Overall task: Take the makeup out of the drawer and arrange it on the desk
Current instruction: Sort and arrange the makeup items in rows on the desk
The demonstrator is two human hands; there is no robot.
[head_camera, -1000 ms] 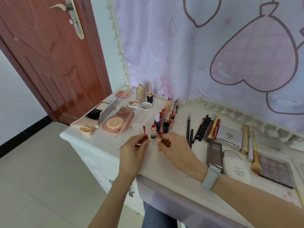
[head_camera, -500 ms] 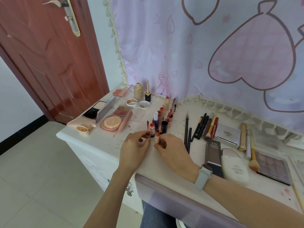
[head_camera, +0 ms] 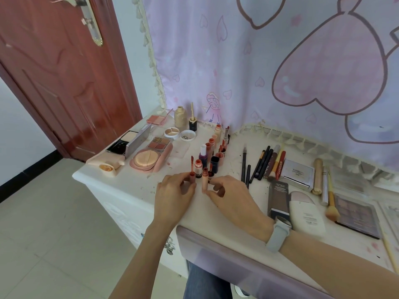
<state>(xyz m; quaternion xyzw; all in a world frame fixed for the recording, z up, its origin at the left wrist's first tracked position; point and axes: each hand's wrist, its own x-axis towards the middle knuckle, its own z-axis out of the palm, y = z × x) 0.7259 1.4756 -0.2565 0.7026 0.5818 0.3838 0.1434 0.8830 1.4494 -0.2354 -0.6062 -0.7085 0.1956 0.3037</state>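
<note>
My left hand (head_camera: 174, 196) pinches a lip gloss wand (head_camera: 191, 168) by its cap, the red applicator tip pointing up. Just to its right, my right hand (head_camera: 232, 198) pinches an open pink lip gloss tube (head_camera: 204, 181) that stands upright on the white desk (head_camera: 129, 186). Both sit at the near end of a row of lip glosses and small bottles (head_camera: 210, 151) that runs toward the curtain. The drawer (head_camera: 237, 255) with its lavender front stands open below my right forearm; its inside is hidden.
Compacts and a cushion puff case (head_camera: 146, 159) lie at the desk's left. Pencils (head_camera: 260, 165), a silver box (head_camera: 298, 172), a brown carton (head_camera: 278, 197), a white tube (head_camera: 306, 214), a brush (head_camera: 331, 201) and an eyeshadow palette (head_camera: 356, 214) lie at the right. A red door (head_camera: 54, 72) stands at the left.
My hands have drawn slightly closer together, so the wand and the tube stand nearly side by side. The tube stays upright on the desk.
</note>
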